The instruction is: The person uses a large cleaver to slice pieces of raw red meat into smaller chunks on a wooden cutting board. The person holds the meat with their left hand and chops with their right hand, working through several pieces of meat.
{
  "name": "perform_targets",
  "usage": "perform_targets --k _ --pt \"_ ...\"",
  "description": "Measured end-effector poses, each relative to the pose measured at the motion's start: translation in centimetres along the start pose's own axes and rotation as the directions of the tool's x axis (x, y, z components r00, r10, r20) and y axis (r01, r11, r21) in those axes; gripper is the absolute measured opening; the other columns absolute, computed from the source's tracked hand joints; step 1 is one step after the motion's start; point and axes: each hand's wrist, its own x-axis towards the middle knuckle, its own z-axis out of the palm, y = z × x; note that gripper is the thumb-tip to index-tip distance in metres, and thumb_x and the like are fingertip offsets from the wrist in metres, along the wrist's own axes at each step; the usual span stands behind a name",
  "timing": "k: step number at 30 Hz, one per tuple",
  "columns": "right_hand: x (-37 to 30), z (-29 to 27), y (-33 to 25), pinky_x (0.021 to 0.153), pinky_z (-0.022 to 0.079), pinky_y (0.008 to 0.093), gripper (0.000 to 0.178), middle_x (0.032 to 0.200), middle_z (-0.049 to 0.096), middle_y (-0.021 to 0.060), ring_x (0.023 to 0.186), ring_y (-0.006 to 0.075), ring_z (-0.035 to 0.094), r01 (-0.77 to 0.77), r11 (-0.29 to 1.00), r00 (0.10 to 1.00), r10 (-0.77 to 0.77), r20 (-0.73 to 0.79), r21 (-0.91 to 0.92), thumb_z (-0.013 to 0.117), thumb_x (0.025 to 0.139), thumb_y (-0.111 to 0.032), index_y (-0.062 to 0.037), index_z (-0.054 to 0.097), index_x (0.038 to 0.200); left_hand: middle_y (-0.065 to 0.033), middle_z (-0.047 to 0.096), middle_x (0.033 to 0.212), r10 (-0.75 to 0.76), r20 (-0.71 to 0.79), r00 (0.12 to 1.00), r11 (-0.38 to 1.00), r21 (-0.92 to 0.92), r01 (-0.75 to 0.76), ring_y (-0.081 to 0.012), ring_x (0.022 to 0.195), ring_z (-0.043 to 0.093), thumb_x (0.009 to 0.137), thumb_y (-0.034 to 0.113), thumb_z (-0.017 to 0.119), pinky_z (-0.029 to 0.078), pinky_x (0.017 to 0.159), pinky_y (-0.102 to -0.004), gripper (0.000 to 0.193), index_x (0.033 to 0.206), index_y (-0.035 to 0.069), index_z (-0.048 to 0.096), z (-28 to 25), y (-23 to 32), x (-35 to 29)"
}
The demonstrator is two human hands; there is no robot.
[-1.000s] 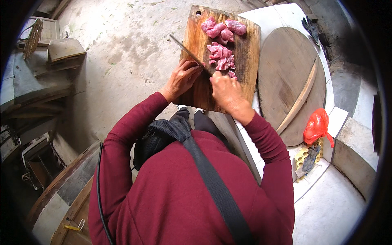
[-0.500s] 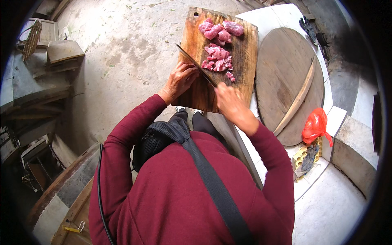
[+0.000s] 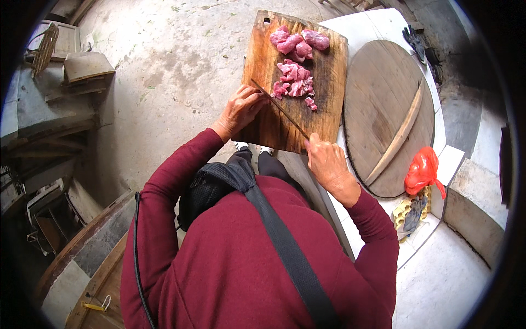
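A wooden cutting board (image 3: 263, 123) lies in front of me, with chopped pink meat (image 3: 296, 77) near its middle and larger chunks of raw meat (image 3: 301, 41) toward its far end. My right hand (image 3: 331, 164) is closed round the handle of a knife (image 3: 281, 109) at the board's near right. The blade slants up and left across the board, its far end by the fingertips of my left hand (image 3: 242, 109). That hand sits at the board's left edge with fingers curled together; whatever they pinch is hidden. A small scrap of meat (image 3: 310, 103) lies apart from the pile.
Right of the board, an oval wooden lid (image 3: 372, 120) with a curved handle bar rests on a white tiled counter (image 3: 350, 24). Beside it are a red plastic bag (image 3: 422, 170), a yellow tray (image 3: 402, 211) and dark gloves (image 3: 415, 44). Wooden stools (image 3: 87, 68) stand at far left.
My right hand has pulled the knife back toward me and to the right, so its tip is closer to my left fingers. My left hand has barely moved.
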Motion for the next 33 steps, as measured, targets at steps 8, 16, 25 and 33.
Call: perform_targets --k 8,16,25,33 --pt "6.3 3.9 -1.2 0.056 0.051 0.0444 0.008 0.064 0.059 0.0159 0.063 0.0352 0.063 0.11 0.993 0.972 -0.102 -0.213 0.029 0.058 0.077 -0.007 -0.004 0.051 0.081 -0.0127 0.062 0.089 0.009 0.013 1.0 1.0 0.029 -0.009 -0.0303 0.083 0.059 0.074 0.004 0.068 0.05 0.073 -0.0363 0.015 0.087 0.002 0.063 0.4 0.2 0.2" --pt "1.6 1.1 3.2 0.053 0.047 0.0478 0.021 0.061 0.057 0.0243 0.06 0.0419 0.059 -0.023 0.993 0.998 0.029 -0.05 0.112 0.053 0.09 -0.018 0.0011 0.05 0.08 -0.0075 0.063 0.084 -0.132 0.017 0.991 0.988 -0.079 0.133 -0.0243 0.076 0.062 0.074 0.003 0.068 0.051 0.065 -0.0316 0.013 0.085 0.007 0.063 -0.1 -0.4 0.5" --pt "-0.3 0.4 2.1 0.052 0.049 0.0472 0.021 0.059 0.058 0.023 0.06 0.04 0.061 -0.089 0.995 0.99 0.092 -0.106 0.039 0.049 0.091 -0.016 -0.0012 0.049 0.077 -0.0093 0.059 0.081 -0.01 0.008 1.0 0.995 -0.097 0.011 -0.0286 0.079 0.057 0.076 0.008 0.068 0.048 0.069 -0.0371 0.01 0.083 0.006 0.062 2.7 0.0 3.2" --pt "3.5 1.9 1.0 0.055 0.048 0.0481 0.017 0.063 0.058 0.0243 0.064 0.0395 0.061 0.017 0.997 0.993 -0.009 -0.115 0.073 0.049 0.09 -0.012 0.0009 0.049 0.079 -0.0098 0.06 0.083 -0.004 0.059 0.998 0.999 -0.05 0.006 -0.0288 0.081 0.056 0.076 0.008 0.067 0.048 0.071 -0.0372 0.012 0.087 0.005 0.064 2.0 -0.2 2.4"
